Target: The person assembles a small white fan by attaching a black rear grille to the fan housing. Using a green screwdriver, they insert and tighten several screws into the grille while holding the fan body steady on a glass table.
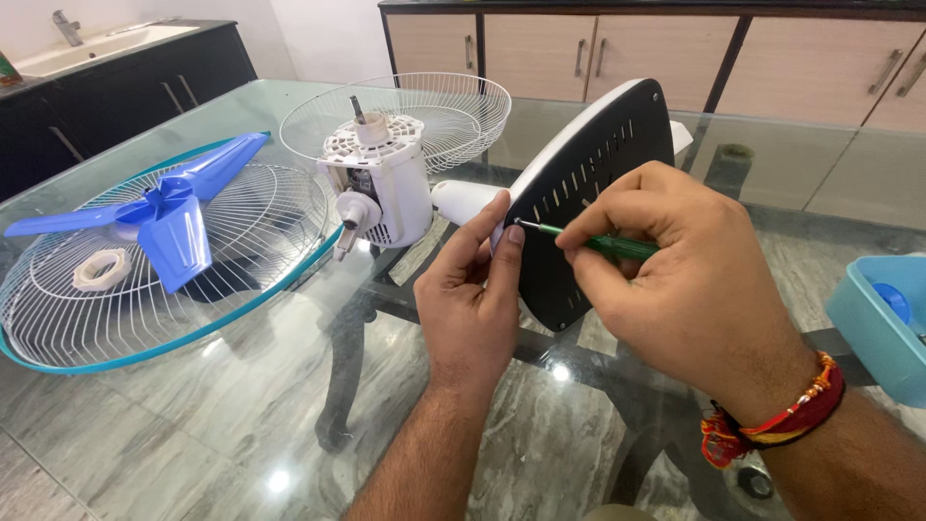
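Observation:
A dismantled table fan lies on a glass table (222,425). Its black underside base plate (588,183) is tipped up on edge near the middle. My left hand (473,289) steadies the plate's left edge with thumb and fingers. My right hand (675,280) grips a green-handled screwdriver (598,241), whose tip touches the black plate near my left fingertips. The white motor housing (381,188) with its bare shaft stands behind, joined to the white stem (463,198).
A front grille with a teal rim (135,289) lies at left, holding the blue fan blade (169,217) and a white ring nut (101,268). The rear wire guard (453,111) sits behind the motor. A light blue tub (868,323) stands at right. Cabinets and a sink line the back.

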